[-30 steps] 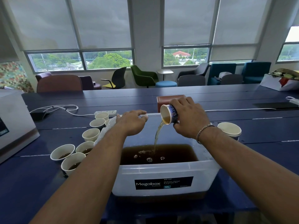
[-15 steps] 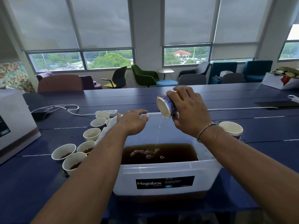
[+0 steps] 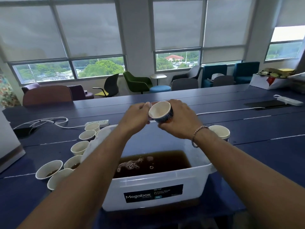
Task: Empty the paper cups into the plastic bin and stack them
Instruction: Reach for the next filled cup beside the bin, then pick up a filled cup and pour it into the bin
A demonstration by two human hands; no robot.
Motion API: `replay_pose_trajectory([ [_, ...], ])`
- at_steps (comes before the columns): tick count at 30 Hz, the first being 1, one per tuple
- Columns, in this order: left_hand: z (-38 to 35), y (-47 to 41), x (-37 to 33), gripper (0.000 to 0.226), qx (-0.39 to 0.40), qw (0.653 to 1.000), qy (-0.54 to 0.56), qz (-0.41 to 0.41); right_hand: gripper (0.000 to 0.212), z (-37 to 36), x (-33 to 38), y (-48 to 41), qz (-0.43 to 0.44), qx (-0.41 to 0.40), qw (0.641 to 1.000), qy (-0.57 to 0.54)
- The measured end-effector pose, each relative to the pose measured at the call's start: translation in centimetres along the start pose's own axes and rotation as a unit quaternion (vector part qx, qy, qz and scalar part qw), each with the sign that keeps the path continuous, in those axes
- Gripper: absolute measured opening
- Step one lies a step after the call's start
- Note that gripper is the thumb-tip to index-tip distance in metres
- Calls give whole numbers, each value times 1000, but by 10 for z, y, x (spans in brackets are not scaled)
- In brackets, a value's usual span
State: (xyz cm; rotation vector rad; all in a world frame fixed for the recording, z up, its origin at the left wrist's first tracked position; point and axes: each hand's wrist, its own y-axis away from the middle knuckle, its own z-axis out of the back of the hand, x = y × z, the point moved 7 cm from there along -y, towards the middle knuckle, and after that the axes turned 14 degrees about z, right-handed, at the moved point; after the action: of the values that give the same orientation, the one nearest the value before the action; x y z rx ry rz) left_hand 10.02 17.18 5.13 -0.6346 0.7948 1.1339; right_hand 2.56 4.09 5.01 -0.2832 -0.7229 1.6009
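My right hand point(image 3: 179, 119) grips a blue-patterned paper cup point(image 3: 160, 109) above the far end of the clear plastic bin point(image 3: 158, 176). The cup is tipped on its side with its white, empty inside facing me. My left hand point(image 3: 137, 116) is raised beside it, fingers and thumb curled against the cup's left rim. Brown liquid with bubbles fills the bin's bottom. Several paper cups point(image 3: 49, 168) stand left of the bin, some holding brown liquid. A short stack of empty cups point(image 3: 219, 131) stands to the bin's right, behind my right wrist.
The bin sits on a long dark blue table point(image 3: 264, 154). A white power strip point(image 3: 97, 123) and cable lie behind the left cups. A white box point(image 3: 8, 146) is at the far left edge. Chairs and windows are beyond the table.
The pouring has stopped and the cup has been lifted and turned mouth towards me. My left hand has left the bin's rim and risen to the cup.
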Motion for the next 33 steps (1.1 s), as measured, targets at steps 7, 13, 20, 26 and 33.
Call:
replay_pose_trajectory([
  [7,-68,8,-66,29,109,988,106,-37,80,59,-67,28,-122,-54,990,-42],
  [13,-116,19,-106,41,122,988,33,-84,73,87,-109,58,-175,-62,981,-53],
  [20,-147,22,-104,49,155,985,-30,-65,73,77,-130,80,-221,-50,973,-35],
  [26,-137,9,-79,51,147,985,-77,-51,107,57,-145,99,-284,34,957,-51],
  [33,-67,-20,-49,40,72,993,-83,-50,55,32,-80,17,-155,62,985,-46],
])
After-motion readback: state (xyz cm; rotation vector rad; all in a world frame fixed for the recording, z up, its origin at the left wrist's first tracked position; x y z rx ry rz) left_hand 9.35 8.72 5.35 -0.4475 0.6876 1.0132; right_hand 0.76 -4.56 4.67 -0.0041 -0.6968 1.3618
